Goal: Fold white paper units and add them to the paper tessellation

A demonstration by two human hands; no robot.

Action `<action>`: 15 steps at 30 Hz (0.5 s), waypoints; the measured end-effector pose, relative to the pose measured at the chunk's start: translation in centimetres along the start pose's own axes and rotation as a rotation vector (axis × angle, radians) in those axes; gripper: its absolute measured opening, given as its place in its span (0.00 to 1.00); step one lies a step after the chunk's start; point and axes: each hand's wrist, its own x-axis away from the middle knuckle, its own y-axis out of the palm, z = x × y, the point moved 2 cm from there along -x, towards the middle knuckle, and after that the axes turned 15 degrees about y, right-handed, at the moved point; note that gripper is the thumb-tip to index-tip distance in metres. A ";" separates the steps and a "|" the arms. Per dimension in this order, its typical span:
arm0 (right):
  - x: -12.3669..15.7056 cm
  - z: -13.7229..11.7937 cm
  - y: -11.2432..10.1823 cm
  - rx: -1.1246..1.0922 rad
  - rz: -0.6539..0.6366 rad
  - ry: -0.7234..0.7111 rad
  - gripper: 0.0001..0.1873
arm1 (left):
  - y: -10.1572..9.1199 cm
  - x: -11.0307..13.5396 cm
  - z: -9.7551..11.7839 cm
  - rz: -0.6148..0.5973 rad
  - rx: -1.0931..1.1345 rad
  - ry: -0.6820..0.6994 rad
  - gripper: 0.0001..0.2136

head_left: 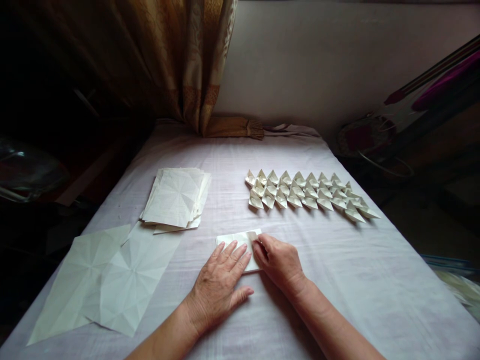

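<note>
A small folded white paper [240,239] lies on the table near its front middle. My left hand [219,285] rests flat on the paper's left part, fingers stretched out and together. My right hand [279,260] is curled at the paper's right edge, with its fingertips pinching or pressing a fold there. Several finished folded paper boats [307,195] stand in rows beyond my right hand.
A stack of creased white sheets [176,197] lies at the left middle, and two larger creased sheets [108,280] sit at the front left. The table has a pale cloth [375,280]. A curtain [202,65] hangs at the back.
</note>
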 end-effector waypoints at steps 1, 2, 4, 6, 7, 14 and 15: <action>0.0 0.0 0.0 -0.002 0.004 -0.006 0.15 | 0.1 0.1 0.0 0.004 0.002 -0.007 0.28; -0.1 0.0 0.0 -0.002 0.008 -0.012 0.15 | 0.1 0.1 0.0 0.008 0.004 -0.012 0.29; -0.1 -0.1 0.0 0.000 0.017 -0.018 0.16 | 0.2 0.2 0.0 0.009 0.004 -0.015 0.29; -0.1 -0.1 0.0 0.001 0.022 -0.020 0.16 | 0.2 0.2 0.0 0.011 0.000 -0.016 0.29; -0.1 -0.2 0.0 0.002 0.025 -0.020 0.15 | 0.2 0.2 0.0 0.015 -0.001 -0.020 0.29; -0.2 -0.2 0.0 0.004 0.007 0.011 0.14 | 0.2 0.1 0.1 0.035 -0.002 -0.034 0.29; -0.2 -0.2 0.0 0.006 0.004 0.015 0.14 | 0.3 0.1 0.1 0.036 -0.002 -0.035 0.29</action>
